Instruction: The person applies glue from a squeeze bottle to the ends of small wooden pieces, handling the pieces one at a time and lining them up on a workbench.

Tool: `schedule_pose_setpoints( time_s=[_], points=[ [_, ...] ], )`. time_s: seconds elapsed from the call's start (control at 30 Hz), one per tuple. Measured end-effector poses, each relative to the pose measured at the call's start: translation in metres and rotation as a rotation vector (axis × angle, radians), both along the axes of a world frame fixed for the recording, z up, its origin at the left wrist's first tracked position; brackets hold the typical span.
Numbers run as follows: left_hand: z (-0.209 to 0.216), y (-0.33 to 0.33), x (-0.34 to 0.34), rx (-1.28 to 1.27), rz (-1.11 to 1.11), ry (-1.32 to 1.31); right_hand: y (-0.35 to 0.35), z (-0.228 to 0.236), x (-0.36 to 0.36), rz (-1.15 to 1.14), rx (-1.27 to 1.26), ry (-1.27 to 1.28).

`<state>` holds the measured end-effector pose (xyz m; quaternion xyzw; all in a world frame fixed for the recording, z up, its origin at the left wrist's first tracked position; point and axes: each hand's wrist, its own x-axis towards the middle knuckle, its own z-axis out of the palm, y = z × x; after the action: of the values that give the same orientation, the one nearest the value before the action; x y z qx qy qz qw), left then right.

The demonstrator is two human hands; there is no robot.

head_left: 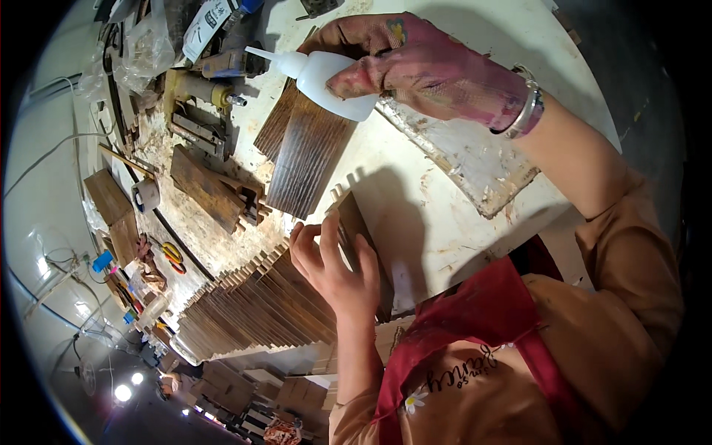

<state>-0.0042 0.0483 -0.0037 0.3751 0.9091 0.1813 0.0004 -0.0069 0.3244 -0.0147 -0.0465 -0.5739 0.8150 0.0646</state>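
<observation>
My right hand (423, 70), in a stained pink work glove, is closed round a white squeeze bottle (337, 87) with a narrow nozzle tilted up to the left. Under the bottle lie dark wood-grained boards (311, 152), overlapping on the table. My bare left hand (341, 271) straddles a dark wooden board (354, 222) standing on edge, fingers on one side and thumb on the other. Light dowel pegs stick out of that board's far end. Beside the hand stands a long row of similar dowelled boards (256, 304), packed side by side.
A glue-smeared flat panel (482, 174) lies on the white table (445, 245) at the right. Leftward are a wooden block piece (208, 189), a pneumatic tool (204, 93), a cup (146, 194), yellow-handled scissors (173, 256) and plastic bags (148, 44). Cords run along the left side.
</observation>
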Motion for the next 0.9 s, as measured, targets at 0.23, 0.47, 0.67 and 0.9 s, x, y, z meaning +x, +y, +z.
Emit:
schedule_pose_setpoints(
  time_s=[0.23, 0.47, 0.67, 0.9],
  points=[
    [-0.002, -0.003, 0.004, 0.120, 0.107, -0.151, -0.004, -0.013, -0.005, -0.035, -0.243, 0.133],
    [0.004, -0.023, 0.030, 0.260, 0.402, -0.548, -0.006, -0.012, -0.009, -0.050, -0.147, 0.102],
    [0.004, -0.032, 0.028, 0.315, 0.465, -0.569, -0.001, -0.015, -0.008, 0.007, -0.193, 0.144],
    [-0.001, -0.051, 0.027, 0.357, 0.517, -0.541, -0.006, 0.001, -0.001, -0.035, -0.134, 0.065]
  ],
)
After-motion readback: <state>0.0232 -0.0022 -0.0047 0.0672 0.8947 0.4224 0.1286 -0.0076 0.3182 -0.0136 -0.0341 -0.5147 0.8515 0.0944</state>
